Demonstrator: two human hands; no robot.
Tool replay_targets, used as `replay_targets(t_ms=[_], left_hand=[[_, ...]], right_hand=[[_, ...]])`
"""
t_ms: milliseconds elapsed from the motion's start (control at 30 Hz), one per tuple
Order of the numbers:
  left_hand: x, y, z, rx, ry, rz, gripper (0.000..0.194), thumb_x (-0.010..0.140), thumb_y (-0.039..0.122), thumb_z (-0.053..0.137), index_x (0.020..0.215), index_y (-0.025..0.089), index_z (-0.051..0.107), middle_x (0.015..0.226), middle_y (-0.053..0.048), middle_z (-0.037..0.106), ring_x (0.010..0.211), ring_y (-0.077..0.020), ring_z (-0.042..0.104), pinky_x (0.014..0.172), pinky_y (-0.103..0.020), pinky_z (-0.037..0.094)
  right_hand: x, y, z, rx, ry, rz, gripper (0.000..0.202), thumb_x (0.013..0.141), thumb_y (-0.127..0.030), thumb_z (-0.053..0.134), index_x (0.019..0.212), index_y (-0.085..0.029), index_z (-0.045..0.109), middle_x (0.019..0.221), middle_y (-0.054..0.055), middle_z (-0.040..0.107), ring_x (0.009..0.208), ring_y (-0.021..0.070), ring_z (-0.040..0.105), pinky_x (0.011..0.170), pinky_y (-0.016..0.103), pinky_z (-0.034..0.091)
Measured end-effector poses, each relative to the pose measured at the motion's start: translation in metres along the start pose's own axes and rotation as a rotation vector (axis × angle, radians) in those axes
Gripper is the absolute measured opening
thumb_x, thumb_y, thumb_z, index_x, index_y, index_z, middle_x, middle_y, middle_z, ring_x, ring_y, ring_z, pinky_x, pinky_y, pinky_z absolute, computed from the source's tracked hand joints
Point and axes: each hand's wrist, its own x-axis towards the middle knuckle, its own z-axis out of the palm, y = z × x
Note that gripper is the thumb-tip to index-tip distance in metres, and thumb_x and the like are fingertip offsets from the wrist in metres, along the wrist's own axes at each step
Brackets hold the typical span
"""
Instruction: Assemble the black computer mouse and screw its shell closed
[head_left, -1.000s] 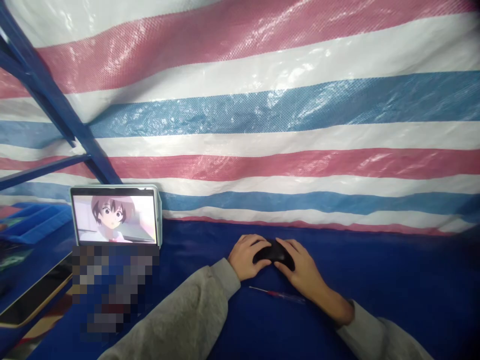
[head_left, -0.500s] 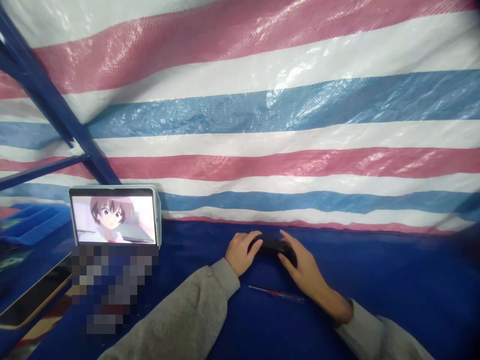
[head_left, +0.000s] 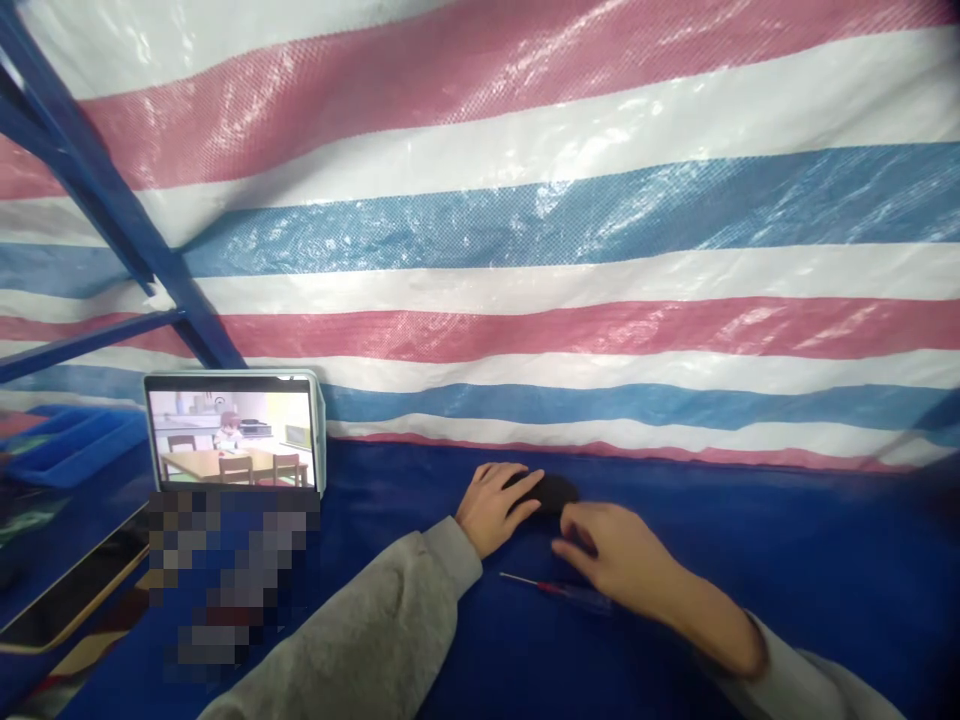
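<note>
While the left hand (head_left: 495,508) holds the left end of the black mouse (head_left: 553,492) between its fingers and thumb, the right hand (head_left: 626,555) sits at the mouse's near right side, fingers curled and thumb slightly apart; whether it touches the shell or pinches something small, I cannot tell.

The mouse lies on the blue tabletop (head_left: 787,560). I would judge it light and stiff, with a smooth, rounded shell that could slip under a loose fingertip; it is best taken by both ends or by its long sides, without squeezing hard.

Nearer the wearer than the mouse lies a thin screwdriver (head_left: 553,587) with a red and clear handle, its shaft pointing left. Well to the mouse's left stands a tablet (head_left: 232,435) showing a cartoon room, and beyond that, a phone (head_left: 75,585) and a blue tray (head_left: 82,445). No brand, label or writing can be read on the mouse, screwdriver or tablet.
</note>
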Motion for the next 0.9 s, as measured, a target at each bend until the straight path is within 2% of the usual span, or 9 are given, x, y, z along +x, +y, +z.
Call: replay_targets(t_ms=[100,200,300,367,400,533,633,733,900], left_hand=[[0.0,-0.001,0.001,-0.002,-0.03,0.017,0.052,0.091,0.048,0.055,0.137,0.026,0.046,0.129,-0.008,0.056,0.117,-0.0249,0.052,0.1,-0.044,0.04],[-0.001,-0.002,0.002,-0.026,-0.021,0.027,0.048,0.092,0.044,0.055,0.136,0.026,0.047,0.129,-0.008,0.056,0.117,-0.024,0.053,0.101,-0.043,0.04],[-0.001,-0.001,0.002,-0.056,0.004,0.02,0.043,0.093,0.04,0.054,0.133,0.026,0.051,0.127,-0.008,0.058,0.116,-0.0236,0.054,0.1,-0.043,0.042],[0.0,-0.001,0.002,-0.074,0.015,0.007,0.041,0.092,0.038,0.054,0.132,0.025,0.052,0.126,-0.008,0.059,0.116,-0.0237,0.055,0.101,-0.043,0.043],[0.0,0.0,0.002,-0.081,0.016,0.001,0.041,0.092,0.037,0.055,0.131,0.025,0.053,0.126,-0.008,0.059,0.116,-0.0238,0.055,0.101,-0.043,0.043],[0.0,0.0,0.004,-0.089,0.016,0.001,0.04,0.092,0.036,0.054,0.131,0.024,0.054,0.128,-0.009,0.058,0.118,-0.0243,0.054,0.102,-0.044,0.044],[-0.001,-0.001,0.005,-0.089,0.023,0.02,0.041,0.092,0.037,0.053,0.131,0.024,0.053,0.13,-0.009,0.057,0.118,-0.0247,0.054,0.103,-0.045,0.044],[-0.002,0.0,0.004,-0.078,0.023,0.039,0.042,0.093,0.037,0.053,0.132,0.023,0.053,0.131,-0.01,0.056,0.119,-0.0253,0.053,0.103,-0.045,0.043],[-0.003,0.001,0.003,-0.053,0.031,0.079,0.041,0.094,0.038,0.05,0.132,0.023,0.053,0.13,-0.011,0.056,0.119,-0.0256,0.053,0.102,-0.046,0.044]], right_hand=[[-0.008,-0.013,-0.007,-0.122,-0.26,-0.058,0.018,0.07,-0.031,0.07,0.085,-0.022,0.064,0.085,0.005,0.068,0.071,0.0235,0.064,0.06,0.032,0.043],[-0.011,-0.018,-0.005,-0.184,-0.312,-0.083,0.015,0.068,-0.022,0.069,0.083,-0.019,0.066,0.09,0.009,0.068,0.077,0.0261,0.066,0.064,0.033,0.045],[-0.008,-0.015,-0.014,-0.162,-0.256,-0.098,0.01,0.07,-0.018,0.067,0.079,-0.02,0.066,0.09,0.009,0.068,0.08,0.0256,0.065,0.066,0.032,0.045],[-0.003,-0.013,-0.031,-0.093,-0.246,-0.076,0.004,0.076,-0.021,0.063,0.078,-0.023,0.065,0.08,0.005,0.069,0.071,0.0218,0.064,0.063,0.03,0.044],[0.0,-0.012,-0.042,-0.052,-0.221,-0.062,0.008,0.079,-0.023,0.06,0.074,-0.024,0.065,0.074,0.003,0.068,0.068,0.0203,0.064,0.061,0.03,0.043],[0.016,-0.012,-0.089,0.136,0.043,-0.083,0.018,0.085,-0.03,0.051,0.079,-0.025,0.068,0.08,0.002,0.07,0.071,0.0177,0.063,0.063,0.028,0.044],[0.028,-0.012,-0.108,0.173,0.19,-0.008,0.019,0.083,-0.035,0.053,0.077,-0.024,0.067,0.072,0.001,0.069,0.063,0.0168,0.062,0.058,0.027,0.044],[0.035,-0.01,-0.109,0.142,0.272,0.062,0.019,0.08,-0.037,0.057,0.07,-0.023,0.066,0.062,-0.001,0.066,0.057,0.0158,0.059,0.055,0.027,0.041],[0.039,0.0,-0.092,0.073,0.23,0.066,0.028,0.085,-0.04,0.051,0.067,-0.022,0.063,0.061,0.0,0.065,0.056,0.0156,0.058,0.056,0.027,0.039]])
